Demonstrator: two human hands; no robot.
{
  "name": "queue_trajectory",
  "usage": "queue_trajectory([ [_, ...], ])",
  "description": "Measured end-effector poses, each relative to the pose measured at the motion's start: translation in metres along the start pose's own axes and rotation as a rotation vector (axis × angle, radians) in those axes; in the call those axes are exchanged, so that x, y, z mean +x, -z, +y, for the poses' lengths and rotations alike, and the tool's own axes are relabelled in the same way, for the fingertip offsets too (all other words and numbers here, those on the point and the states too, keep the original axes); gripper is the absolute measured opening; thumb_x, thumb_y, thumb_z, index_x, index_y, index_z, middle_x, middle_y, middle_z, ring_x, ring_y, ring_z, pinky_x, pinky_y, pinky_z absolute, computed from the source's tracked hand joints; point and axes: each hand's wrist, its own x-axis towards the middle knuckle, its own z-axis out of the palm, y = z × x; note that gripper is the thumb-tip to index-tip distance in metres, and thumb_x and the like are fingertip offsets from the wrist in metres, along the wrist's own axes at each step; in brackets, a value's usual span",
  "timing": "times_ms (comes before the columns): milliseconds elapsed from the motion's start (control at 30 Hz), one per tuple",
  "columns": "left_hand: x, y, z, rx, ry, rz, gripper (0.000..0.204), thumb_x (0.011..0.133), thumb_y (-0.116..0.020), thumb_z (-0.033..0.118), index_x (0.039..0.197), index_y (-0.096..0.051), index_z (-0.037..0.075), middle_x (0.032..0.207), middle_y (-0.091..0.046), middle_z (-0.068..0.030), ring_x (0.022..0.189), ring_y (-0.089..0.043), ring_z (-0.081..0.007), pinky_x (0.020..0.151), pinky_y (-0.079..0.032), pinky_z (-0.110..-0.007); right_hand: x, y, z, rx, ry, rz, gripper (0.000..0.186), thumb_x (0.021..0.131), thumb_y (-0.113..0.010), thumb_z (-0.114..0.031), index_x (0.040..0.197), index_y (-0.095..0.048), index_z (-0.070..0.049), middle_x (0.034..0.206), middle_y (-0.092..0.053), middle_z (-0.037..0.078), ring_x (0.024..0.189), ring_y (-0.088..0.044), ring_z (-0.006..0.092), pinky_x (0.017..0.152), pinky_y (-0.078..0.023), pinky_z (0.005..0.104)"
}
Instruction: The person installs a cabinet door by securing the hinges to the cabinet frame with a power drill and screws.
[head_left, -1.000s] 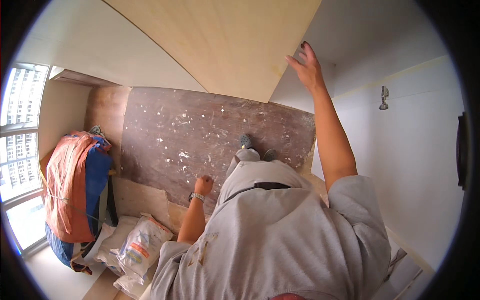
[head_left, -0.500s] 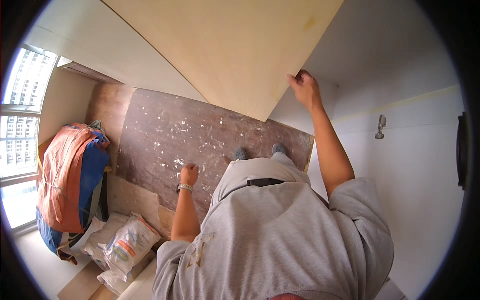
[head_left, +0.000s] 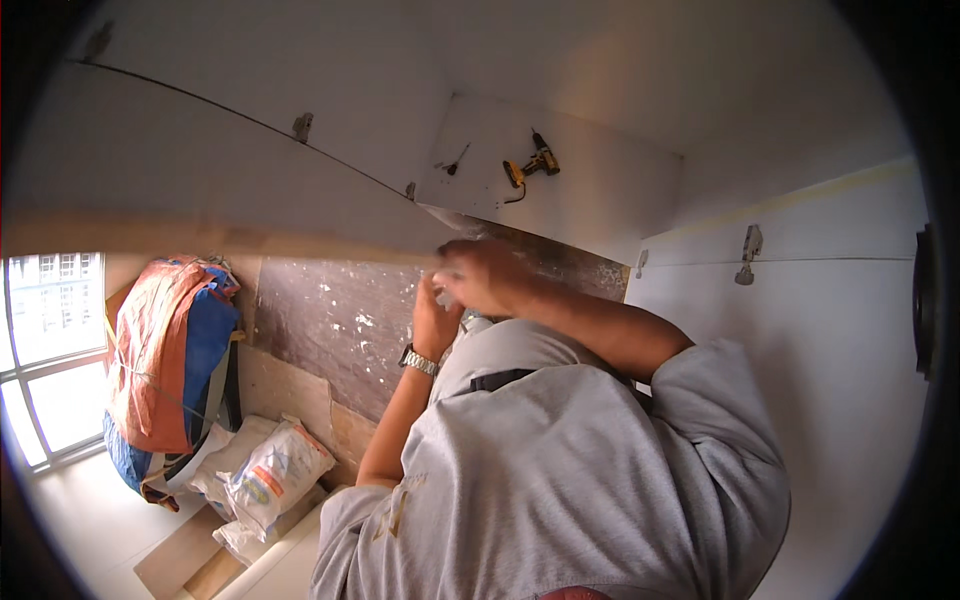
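Head view: door panel [head_left: 240, 185], long edge leftward from both hands [head_left: 435, 320] [head_left: 490, 278].

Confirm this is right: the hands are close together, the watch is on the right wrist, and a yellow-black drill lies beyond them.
The wrist is wrong: the head view shows the watch at the wrist of the left hand. The right hand is close by and the drill lies beyond, as stated.
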Motion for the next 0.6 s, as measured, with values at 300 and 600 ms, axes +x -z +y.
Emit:
queue_trajectory([
  [300, -0.025, -0.012, -0.021, -0.428, 0.163, 0.235, 0.019, 0.081, -0.064, 0.007, 0.097, -0.059, -0.001, 0.092, -0.063, -0.0170, 0.084, -0.063, -0.0266, 0.071, -0.049, -0.036, -0.001, -0.028, -0.018, 0.164, 0.214, -0.318, 0.031, 0.076, -0.064, -0.021, 0.098, -0.057, 0.000, 0.083, -0.065, 0.022, 0.076, -0.064, 0.0392, 0.069, -0.051, 0.0465],
  [600, -0.055, 0.024, -0.062, -0.165, 0.227, 0.305, 0.013, 0.083, -0.061, 0.003, 0.094, -0.059, -0.003, 0.081, -0.065, -0.0122, 0.076, -0.063, -0.0203, 0.069, -0.050, -0.034, 0.004, -0.037, 0.009, 0.338, 0.301, -0.666, 0.033, 0.079, -0.063, -0.028, 0.099, -0.065, -0.001, 0.094, -0.066, 0.021, 0.089, -0.064, 0.0360, 0.079, -0.049, 0.0450],
])
